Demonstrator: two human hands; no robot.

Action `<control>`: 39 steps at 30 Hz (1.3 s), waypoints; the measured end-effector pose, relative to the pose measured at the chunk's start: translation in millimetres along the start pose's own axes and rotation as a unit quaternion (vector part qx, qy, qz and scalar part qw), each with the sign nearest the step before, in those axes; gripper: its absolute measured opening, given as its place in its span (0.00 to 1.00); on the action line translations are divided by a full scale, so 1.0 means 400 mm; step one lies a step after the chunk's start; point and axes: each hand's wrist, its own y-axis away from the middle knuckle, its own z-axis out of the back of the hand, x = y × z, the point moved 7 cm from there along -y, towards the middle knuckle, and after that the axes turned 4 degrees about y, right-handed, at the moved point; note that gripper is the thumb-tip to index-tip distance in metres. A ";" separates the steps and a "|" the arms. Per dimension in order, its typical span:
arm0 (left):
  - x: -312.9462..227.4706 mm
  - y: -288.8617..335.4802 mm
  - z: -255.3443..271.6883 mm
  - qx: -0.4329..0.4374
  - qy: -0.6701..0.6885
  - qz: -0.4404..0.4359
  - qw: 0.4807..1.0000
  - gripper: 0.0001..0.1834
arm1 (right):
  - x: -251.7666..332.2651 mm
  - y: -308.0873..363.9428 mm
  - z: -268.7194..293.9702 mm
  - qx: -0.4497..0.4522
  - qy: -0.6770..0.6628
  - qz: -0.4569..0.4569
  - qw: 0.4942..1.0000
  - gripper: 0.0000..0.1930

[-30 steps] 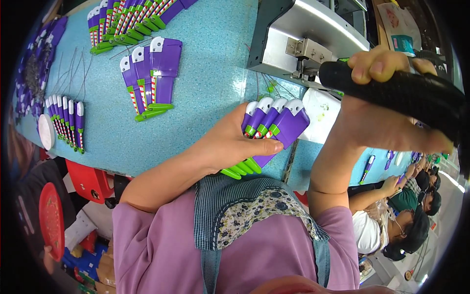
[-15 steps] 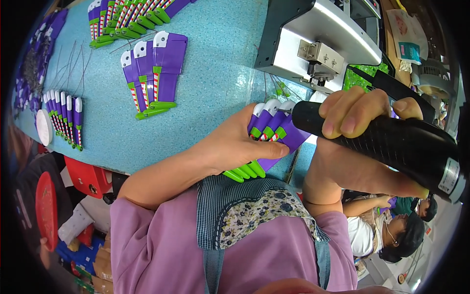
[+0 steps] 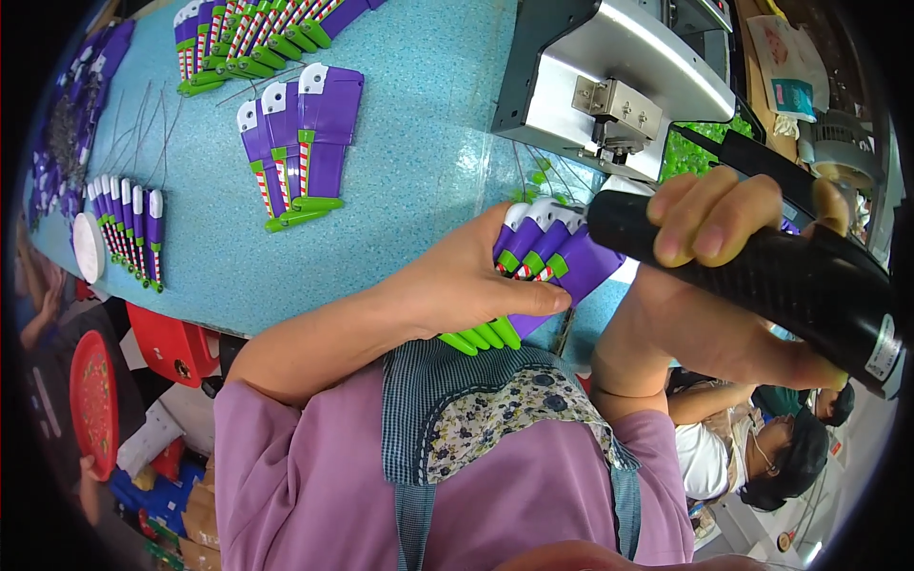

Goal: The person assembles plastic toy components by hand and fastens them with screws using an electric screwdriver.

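Observation:
My left hand [image 3: 486,285] is closed around several fanned purple toy wings [image 3: 590,266] with white tips, green bands and green lower ends. Its thumb lies across their front. In my right hand [image 3: 724,224] is a black electric screwdriver [image 3: 790,285], gripped around its body and pointing left at the white tips. The screwdriver's nose hangs just over the white tip nearest it; I cannot tell whether the bit touches. On the blue tabletop [image 3: 409,143], beyond my left forearm, lie 3 more wings [image 3: 328,143], fanned out.
A silver and black machine [image 3: 609,105] stands at the back right. More wings are piled at the far edge [image 3: 252,38], and a row of narrow wing pieces [image 3: 129,228] lies at left beside a white round lid [image 3: 89,246]. Other people sit at lower right; a red stool [image 3: 171,343] is at left.
The screwdriver and my right hand have shifted slightly right. The wings in my left hand have moved a little right too, and their fan has turned slightly.

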 end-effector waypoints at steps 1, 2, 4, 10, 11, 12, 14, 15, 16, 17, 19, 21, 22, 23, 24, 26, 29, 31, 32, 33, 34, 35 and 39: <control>0.003 -0.005 0.002 -0.005 -0.009 -0.008 1.000 0.32 | 0.012 -0.008 0.008 -0.005 0.026 -0.009 1.000 0.46; 0.007 -0.006 0.002 -0.001 -0.012 -0.008 1.000 0.32 | 0.024 -0.016 0.021 -0.007 0.030 -0.006 1.000 0.46; 0.015 -0.003 0.017 -0.021 -0.033 -0.005 0.999 0.33 | 0.038 -0.034 0.040 0.034 0.034 0.009 0.999 0.43; 0.025 -0.004 0.018 -0.023 -0.013 -0.007 1.000 0.35 | 0.000 -0.074 0.090 0.028 0.002 0.023 0.999 0.47; 0.024 -0.003 0.015 -0.022 -0.010 -0.007 1.000 0.35 | -0.007 -0.069 0.090 0.010 0.009 0.016 1.000 0.47; 0.022 -0.005 0.014 -0.022 -0.009 -0.007 1.000 0.35 | -0.003 -0.059 0.078 -0.004 0.010 0.025 1.000 0.46; 0.013 -0.013 0.003 -0.005 -0.006 -0.014 1.000 0.33 | 0.005 -0.040 0.067 -0.021 0.004 0.018 1.000 0.45; 0.011 -0.010 0.005 -0.009 -0.004 -0.015 1.000 0.33 | 0.002 -0.028 0.053 -0.054 0.012 0.002 0.998 0.45; 0.011 -0.006 0.006 -0.011 -0.001 -0.005 1.000 0.32 | 0.004 -0.019 0.030 -0.034 0.009 -0.006 0.999 0.44; 0.011 -0.001 0.007 -0.012 0.003 0.006 1.000 0.31 | 0.002 -0.013 0.015 -0.013 0.007 -0.015 1.000 0.44; -0.006 0.003 -0.006 -0.004 0.007 -0.003 1.000 0.30 | 0.000 0.006 0.014 -0.001 0.024 -0.008 1.000 0.45; -0.011 0.004 -0.011 0.001 0.012 -0.013 1.000 0.29 | -0.014 0.020 0.003 -0.005 0.029 -0.023 0.999 0.47; -0.007 0.003 -0.011 -0.001 0.009 -0.011 1.000 0.30 | -0.015 0.023 0.000 -0.018 0.034 -0.036 0.999 0.48; -0.005 0.003 -0.010 -0.003 0.006 -0.008 1.000 0.30 | -0.014 0.026 0.001 -0.018 0.033 -0.037 0.999 0.48; -0.004 0.004 -0.009 -0.004 0.007 -0.007 1.000 0.30 | -0.016 0.030 0.002 -0.013 0.036 -0.040 0.998 0.48; 0.003 0.007 -0.004 -0.017 0.006 0.013 1.000 0.31 | -0.025 0.037 0.010 -0.008 0.038 -0.044 0.998 0.48; 0.008 0.000 -0.002 -0.007 0.012 0.012 1.000 0.32 | -0.031 0.036 0.011 0.019 0.038 -0.024 0.999 0.48; 0.003 -0.002 -0.002 -0.005 0.014 0.003 1.000 0.33 | -0.032 0.033 0.008 0.025 0.016 -0.027 0.999 0.48; -0.001 -0.003 -0.002 -0.002 0.015 -0.007 1.000 0.33 | -0.030 0.031 0.008 0.024 0.016 -0.028 0.999 0.48; 0.002 -0.003 -0.002 -0.001 0.015 -0.006 1.000 0.33 | -0.026 0.029 0.009 0.026 0.017 -0.030 0.999 0.48; 0.003 -0.001 0.005 -0.008 -0.015 -0.016 1.000 0.34 | -0.021 0.024 0.009 0.027 0.018 -0.032 0.999 0.47; 0.002 0.000 0.009 -0.015 -0.046 -0.026 0.999 0.34 | -0.018 0.013 0.010 0.022 0.007 -0.030 0.999 0.46; 0.004 -0.005 0.019 -0.041 -0.044 -0.026 0.998 0.36 | 0.027 -0.056 0.069 0.006 0.044 0.037 0.998 0.44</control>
